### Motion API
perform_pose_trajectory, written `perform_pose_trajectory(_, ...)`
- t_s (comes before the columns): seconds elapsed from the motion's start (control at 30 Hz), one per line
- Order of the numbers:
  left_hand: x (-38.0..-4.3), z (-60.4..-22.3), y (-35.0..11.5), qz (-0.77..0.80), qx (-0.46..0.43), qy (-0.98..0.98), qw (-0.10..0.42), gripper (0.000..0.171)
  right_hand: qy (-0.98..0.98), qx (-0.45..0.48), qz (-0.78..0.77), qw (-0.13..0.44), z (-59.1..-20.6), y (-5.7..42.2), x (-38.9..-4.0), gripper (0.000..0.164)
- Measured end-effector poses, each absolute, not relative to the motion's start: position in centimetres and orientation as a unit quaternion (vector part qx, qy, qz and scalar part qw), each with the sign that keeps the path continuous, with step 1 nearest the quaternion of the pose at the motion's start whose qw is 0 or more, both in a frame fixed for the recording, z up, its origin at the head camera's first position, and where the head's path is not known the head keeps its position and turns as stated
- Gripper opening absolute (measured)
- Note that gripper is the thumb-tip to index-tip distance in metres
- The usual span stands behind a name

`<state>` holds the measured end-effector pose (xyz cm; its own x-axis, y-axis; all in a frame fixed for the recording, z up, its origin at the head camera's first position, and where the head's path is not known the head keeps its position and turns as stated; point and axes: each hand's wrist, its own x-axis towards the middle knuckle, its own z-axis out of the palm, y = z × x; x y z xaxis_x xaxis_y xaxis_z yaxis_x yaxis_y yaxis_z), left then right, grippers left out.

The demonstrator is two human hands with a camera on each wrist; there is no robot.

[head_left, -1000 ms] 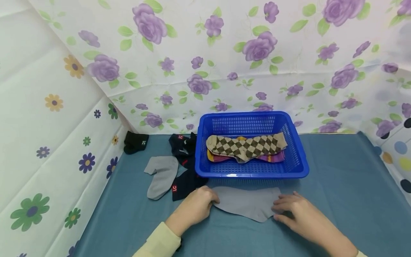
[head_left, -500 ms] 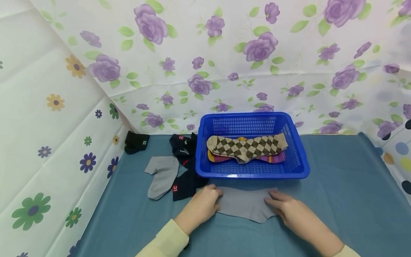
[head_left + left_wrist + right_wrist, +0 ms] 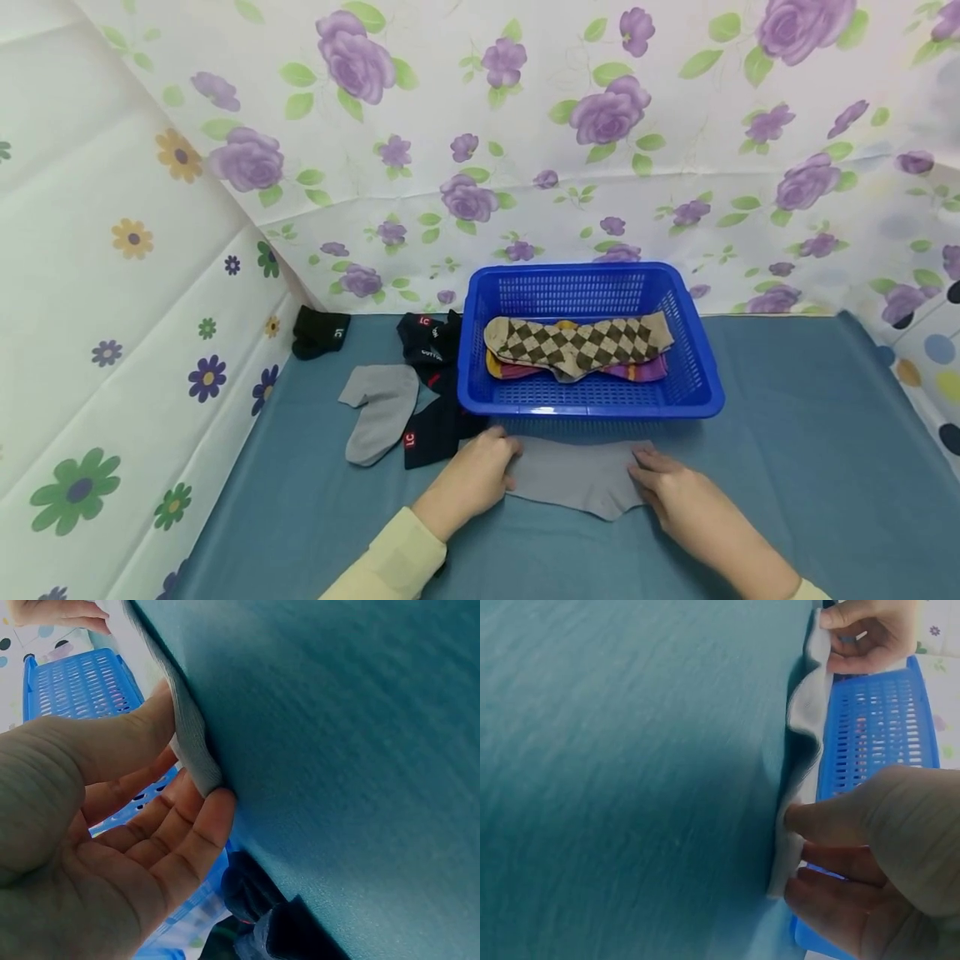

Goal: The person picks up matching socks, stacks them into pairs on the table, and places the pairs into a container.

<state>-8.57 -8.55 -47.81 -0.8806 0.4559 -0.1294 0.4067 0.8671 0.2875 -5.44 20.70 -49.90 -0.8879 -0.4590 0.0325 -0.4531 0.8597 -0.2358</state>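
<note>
A grey sock lies stretched sideways on the blue-green cloth, just in front of the blue basket. At its left end my left hand pinches the fabric; the left wrist view shows the thumb over the sock edge and the fingers around its end. My right hand pinches the opposite end between thumb and fingers. Seen from the right wrist, the sock's near edge is wavy between the two hands. Part of the left end is hidden under my left hand.
The blue basket holds argyle socks atop purple and yellow ones. Left of it lie another grey sock, dark socks with red lettering and a black sock. Floral sheets stand behind and at the sides.
My right hand has shifted left and up, from resting at the sock's right end to pinching it. My left hand has slid slightly right. The sock has barely moved.
</note>
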Motion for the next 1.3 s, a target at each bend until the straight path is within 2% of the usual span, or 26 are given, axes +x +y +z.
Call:
perform_pose_trajectory(0.33,-8.3,-47.3,-9.4,0.177,0.208,0.956,0.109,0.030,0.961,-0.231,-0.143,0.044,-49.4,20.5,-6.1,0.030)
perform_pose_trajectory(0.5,-8.1,-45.5,-10.9,0.249,0.196,0.945,0.081,0.025,0.956,-0.244,-0.162,-0.023,-48.2,20.7,-6.1,0.029)
perform_pose_trajectory(0.63,-8.0,-43.5,-12.7,0.256,0.179,0.949,0.037,0.020,0.953,-0.244,-0.160,-0.081,-47.3,20.8,-6.0,0.028)
perform_pose_trajectory(0.8,-8.2,-41.5,-15.1,0.278,0.133,0.951,-0.037,0.021,0.956,-0.221,-0.155,-0.112,-46.5,21.0,-5.8,0.025)
perform_pose_trajectory(0.9,-8.9,-40.9,-16.6,0.280,0.086,0.952,-0.085,0.030,0.958,-0.210,-0.154,-0.119,-46.3,21.2,-5.7,0.025)
perform_pose_trajectory(1.0,-10.0,-41.0,-18.2,0.267,0.036,0.958,-0.103,0.047,0.958,-0.209,-0.153,-0.125,-46.2,21.2,-5.7,0.025)
perform_pose_trajectory(1.13,-11.6,-42.3,-20.1,0.236,-0.015,0.968,-0.086,0.070,0.956,-0.211,-0.155,-0.131,-46.3,21.2,-5.8,0.025)
perform_pose_trajectory(1.3,-13.2,-44.3,-22.0,0.209,-0.055,0.975,-0.045,0.085,0.956,-0.215,-0.152,-0.130,-46.4,21.2,-6.0,0.027)
